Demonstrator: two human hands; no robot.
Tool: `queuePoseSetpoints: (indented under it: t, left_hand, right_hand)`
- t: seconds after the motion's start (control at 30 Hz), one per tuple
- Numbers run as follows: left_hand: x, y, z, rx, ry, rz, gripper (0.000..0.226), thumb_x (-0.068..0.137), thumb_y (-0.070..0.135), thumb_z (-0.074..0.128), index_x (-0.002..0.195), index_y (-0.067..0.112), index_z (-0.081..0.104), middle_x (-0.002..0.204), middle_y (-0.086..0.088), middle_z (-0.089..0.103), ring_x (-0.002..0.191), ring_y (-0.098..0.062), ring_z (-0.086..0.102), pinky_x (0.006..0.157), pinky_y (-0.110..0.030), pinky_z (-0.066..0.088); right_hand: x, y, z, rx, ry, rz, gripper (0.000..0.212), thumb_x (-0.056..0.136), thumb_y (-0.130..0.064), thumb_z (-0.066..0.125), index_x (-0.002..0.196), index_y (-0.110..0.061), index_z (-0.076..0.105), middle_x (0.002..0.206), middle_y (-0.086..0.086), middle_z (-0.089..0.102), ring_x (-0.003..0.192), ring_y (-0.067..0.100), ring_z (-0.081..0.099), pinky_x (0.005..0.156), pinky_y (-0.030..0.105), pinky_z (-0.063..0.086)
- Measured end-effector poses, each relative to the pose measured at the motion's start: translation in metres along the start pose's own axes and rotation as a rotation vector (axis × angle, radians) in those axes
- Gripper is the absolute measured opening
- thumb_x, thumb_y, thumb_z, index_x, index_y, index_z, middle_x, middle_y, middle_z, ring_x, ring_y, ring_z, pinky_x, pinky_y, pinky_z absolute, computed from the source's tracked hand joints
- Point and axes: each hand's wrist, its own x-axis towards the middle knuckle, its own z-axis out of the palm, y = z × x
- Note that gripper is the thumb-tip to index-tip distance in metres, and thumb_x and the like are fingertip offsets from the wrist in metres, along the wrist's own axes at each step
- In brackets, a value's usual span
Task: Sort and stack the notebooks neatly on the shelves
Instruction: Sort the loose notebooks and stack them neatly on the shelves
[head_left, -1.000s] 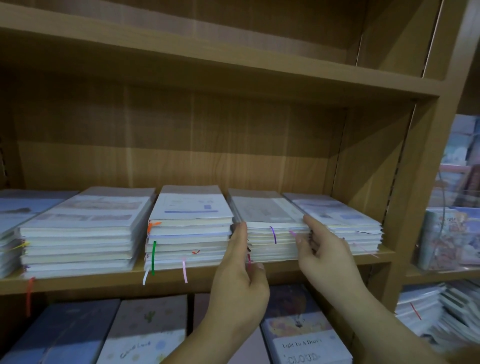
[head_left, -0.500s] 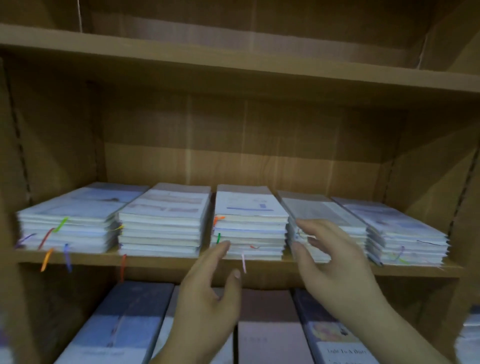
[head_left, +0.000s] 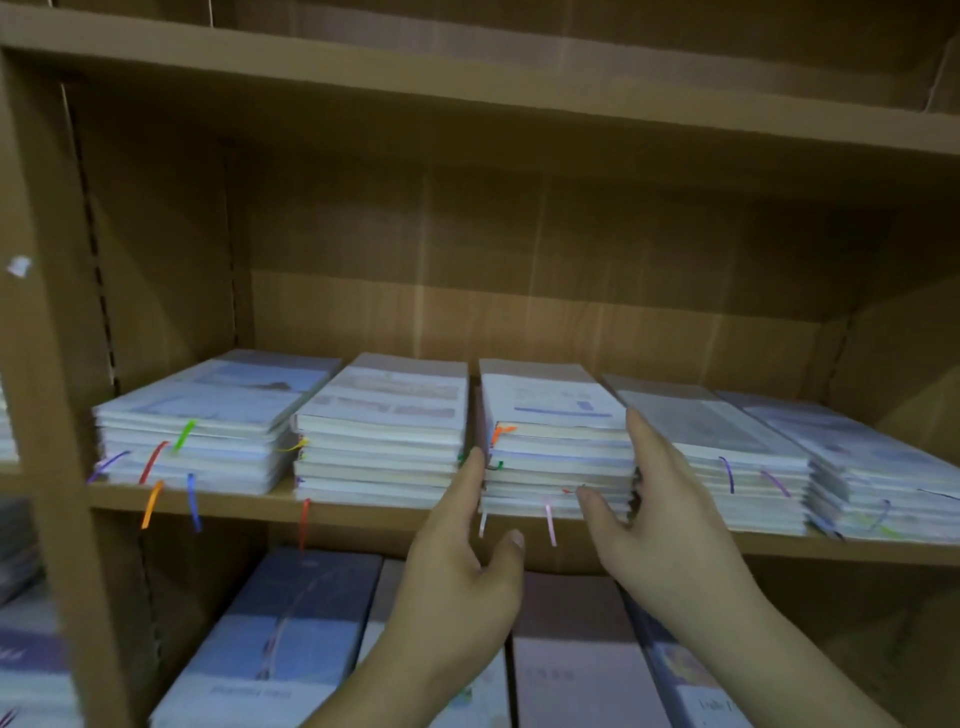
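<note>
Both hands have come up from just short of the shelf edge and now bracket the middle stack of notebooks (head_left: 556, 441). My left hand (head_left: 457, 561) lies flat, fingers straight, against the stack's left side, in the gap next to the second stack (head_left: 384, 441). My right hand (head_left: 670, 525) is flat too, its fingers running up the stack's right side beside the fourth stack (head_left: 727, 447), thumb across the front edges near the bottom (neither hand curls round anything). Everything is smeared, so how deep my right fingertips reach into that gap I can't say. The middle stack sits on the wooden shelf (head_left: 234, 501), third of five in a row. Coloured ribbons (head_left: 549, 525) dangle from the stacks over the shelf's front edge. Below, other notebooks (head_left: 291, 623) lie flat on the lower level.
</note>
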Motion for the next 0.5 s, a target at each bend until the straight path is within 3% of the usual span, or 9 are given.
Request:
queuePoseSetpoints:
  t: [0.1, 0.17, 0.23, 0.3, 0.37, 0.43, 0.5]
  left_hand:
    - [0.007, 0.002, 0.003, 0.011, -0.019, 0.014, 0.082, 0.099, 0.014, 0.059, 0.161, 0.036, 0.010, 0.160, 0.027, 0.027, 0.147, 0.006, 0.026, 0.121, -0.027, 0.030]
    - [0.008, 0.001, 0.004, 0.060, -0.021, 0.039, 0.082, 0.098, 0.014, 0.057, 0.161, 0.036, 0.011, 0.161, 0.026, 0.026, 0.146, 0.009, 0.025, 0.122, -0.026, 0.029]
    - [0.010, 0.002, 0.002, 0.031, -0.023, 0.037, 0.077, 0.095, 0.010, 0.056, 0.159, 0.038, 0.022, 0.156, 0.028, 0.037, 0.133, 0.017, 0.039, 0.112, -0.021, 0.040]
    - [0.012, 0.004, -0.002, -0.032, -0.057, 0.001, 0.070, 0.096, -0.003, 0.051, 0.146, 0.045, 0.042, 0.134, 0.037, 0.056, 0.114, 0.022, 0.053, 0.093, -0.008, 0.044]
    - [0.015, 0.009, -0.003, -0.070, -0.086, -0.029, 0.069, 0.095, -0.006, 0.050, 0.138, 0.049, 0.049, 0.129, 0.037, 0.060, 0.122, 0.016, 0.052, 0.097, -0.009, 0.044]
    - [0.017, 0.010, -0.001, -0.095, -0.098, -0.038, 0.075, 0.095, 0.001, 0.053, 0.154, 0.044, 0.033, 0.145, 0.028, 0.051, 0.128, 0.013, 0.049, 0.101, -0.011, 0.044]
    - [0.018, 0.010, 0.001, -0.125, -0.112, -0.060, 0.081, 0.097, 0.002, 0.055, 0.159, 0.042, 0.021, 0.149, 0.025, 0.046, 0.112, 0.022, 0.053, 0.083, -0.003, 0.045]
  right_hand:
    - [0.004, -0.008, 0.001, -0.060, -0.011, 0.042, 0.092, 0.091, -0.045, 0.066, 0.160, -0.027, 0.008, 0.156, -0.006, 0.030, 0.134, 0.017, 0.043, 0.102, 0.031, 0.044]
    - [0.006, -0.011, 0.004, -0.043, -0.030, 0.084, 0.089, 0.091, -0.044, 0.066, 0.159, -0.026, 0.011, 0.155, -0.004, 0.031, 0.133, 0.019, 0.045, 0.103, 0.034, 0.045]
    - [0.008, -0.012, 0.006, 0.007, -0.021, 0.110, 0.083, 0.090, -0.041, 0.067, 0.157, -0.025, 0.021, 0.152, -0.003, 0.036, 0.133, 0.019, 0.045, 0.105, 0.035, 0.044]
    - [0.010, -0.012, 0.005, 0.069, -0.006, 0.154, 0.079, 0.090, -0.038, 0.067, 0.157, -0.025, 0.026, 0.152, -0.003, 0.042, 0.135, 0.018, 0.045, 0.108, 0.034, 0.041]
    - [0.010, -0.012, 0.005, 0.111, -0.009, 0.180, 0.077, 0.091, -0.035, 0.068, 0.156, -0.028, 0.028, 0.149, -0.003, 0.048, 0.132, 0.019, 0.049, 0.108, 0.035, 0.042]
    - [0.010, -0.012, 0.005, 0.129, 0.001, 0.177, 0.075, 0.090, -0.032, 0.068, 0.154, -0.029, 0.030, 0.148, -0.004, 0.050, 0.131, 0.019, 0.049, 0.107, 0.035, 0.042]
    - [0.009, -0.013, 0.005, 0.140, 0.006, 0.177, 0.075, 0.090, -0.031, 0.069, 0.154, -0.028, 0.030, 0.148, -0.004, 0.049, 0.132, 0.018, 0.048, 0.108, 0.036, 0.042]
